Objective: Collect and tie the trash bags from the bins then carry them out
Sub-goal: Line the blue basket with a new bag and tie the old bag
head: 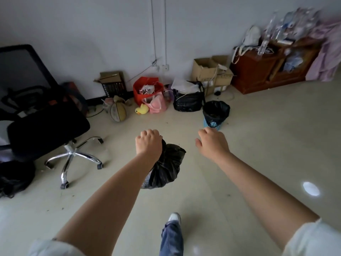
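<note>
Pale glossy floor point(258, 154), cream-toned, with a bright spot of reflected light point(311, 188) at lower right. Plain white wall point(92, 24) behind, two thin cables point(158, 30) running down it to a socket point(164, 67). At left, black mesh office chair point(36, 111) on a chrome star base. Along the wall: open cardboard box point(112, 82), worn ball point(118, 111), yellow duck toy point(141, 109), red bag point(147, 89), pink bag point(156, 103). Further right, more cardboard boxes point(210, 71). In the far right corner, reddish-brown wooden cabinet point(258, 71), cluttered on top, pale purple cloth point(326, 58) draped beside. Dim, even lighting.
</note>
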